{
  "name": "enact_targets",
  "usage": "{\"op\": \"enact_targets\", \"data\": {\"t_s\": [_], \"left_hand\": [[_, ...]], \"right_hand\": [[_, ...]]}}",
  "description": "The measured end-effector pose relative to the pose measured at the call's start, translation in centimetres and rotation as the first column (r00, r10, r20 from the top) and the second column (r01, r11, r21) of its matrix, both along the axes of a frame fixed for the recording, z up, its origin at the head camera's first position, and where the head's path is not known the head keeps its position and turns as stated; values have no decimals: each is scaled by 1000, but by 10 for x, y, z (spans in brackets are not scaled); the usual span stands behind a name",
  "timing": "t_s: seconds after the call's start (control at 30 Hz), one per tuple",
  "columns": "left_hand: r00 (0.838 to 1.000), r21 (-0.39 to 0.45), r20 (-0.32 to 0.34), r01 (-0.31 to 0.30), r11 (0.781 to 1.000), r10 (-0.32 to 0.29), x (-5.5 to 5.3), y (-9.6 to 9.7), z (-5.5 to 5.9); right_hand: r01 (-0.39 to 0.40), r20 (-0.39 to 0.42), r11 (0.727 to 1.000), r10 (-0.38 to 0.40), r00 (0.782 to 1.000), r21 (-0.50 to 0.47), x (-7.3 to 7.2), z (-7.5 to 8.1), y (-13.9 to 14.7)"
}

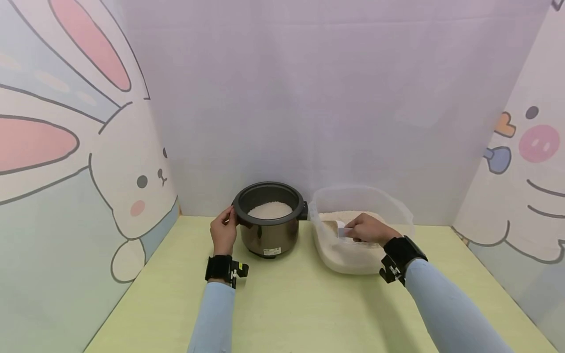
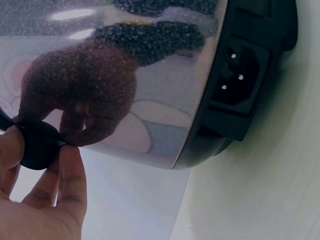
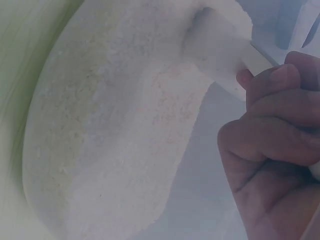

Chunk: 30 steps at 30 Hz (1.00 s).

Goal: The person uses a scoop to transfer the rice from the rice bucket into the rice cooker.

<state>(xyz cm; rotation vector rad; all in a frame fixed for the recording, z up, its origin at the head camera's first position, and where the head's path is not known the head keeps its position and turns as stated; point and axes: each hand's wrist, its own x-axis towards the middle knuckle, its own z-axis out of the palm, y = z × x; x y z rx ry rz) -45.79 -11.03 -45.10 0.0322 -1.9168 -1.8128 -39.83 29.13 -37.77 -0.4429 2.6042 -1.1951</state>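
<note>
A dark rice cooker [image 1: 258, 239] stands lidless at the back of the table, with white rice [image 1: 270, 210] inside. My left hand [image 1: 223, 232] is at its left side. In the left wrist view, the thumb and fingers pinch the cooker's black side handle [image 2: 40, 150]. To the right sits a clear plastic container [image 1: 353, 195] holding a lot of rice [image 1: 337, 262]. My right hand [image 1: 371, 229] reaches over it and grips a white scoop [image 1: 341, 229] by the handle. The scoop's bowl is down at the rice and looks blurred through the wall in the right wrist view.
A pale green table [image 1: 287, 304] lies under both vessels. Behind them hangs a light purple curtain [image 1: 309, 108]. Cartoon-printed panels [image 1: 119, 196] flank the table on both sides. The cooker's black power socket [image 2: 240, 75] has nothing plugged in.
</note>
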Motion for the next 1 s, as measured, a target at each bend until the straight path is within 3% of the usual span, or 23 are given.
{"op": "enact_targets", "data": {"t_s": [0.43,1.0], "left_hand": [[1000,-7,5,-8,1000,8,3,0,1],[1000,1,12,-17,1000,17,1,0,-1]], "right_hand": [[41,0,997,-41,999,-69,2,-3,5],[79,47,962,-69,997,-262,4,-1,14]]}}
